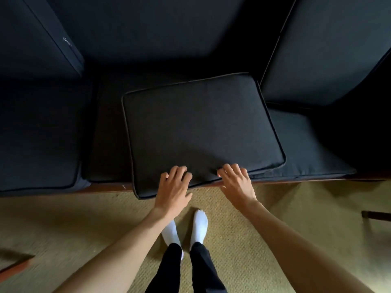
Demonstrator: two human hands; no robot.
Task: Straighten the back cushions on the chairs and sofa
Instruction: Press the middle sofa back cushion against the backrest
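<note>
A dark loose cushion (201, 127) with piped edges lies flat and slightly askew on the middle seat of a dark sofa (148, 28), its front edge hanging over the sofa's wooden rail (105, 188). My left hand (173, 189) grips that front edge, fingers curled on top and thumb at the edge. My right hand (237, 182) holds the same edge a little to the right, fingers bent onto the top. The fabric dents between the two hands. A back cushion (328, 49) stands upright at the right and another (38, 34) leans at the left.
Seat cushions lie at the left (38, 134) and right (300, 140) of the loose cushion. I stand on a tan carpet (84, 225) in white socks (200, 225). A dark wooden leg (376, 215) juts in at the right, and a wooden piece (14, 265) at the lower left.
</note>
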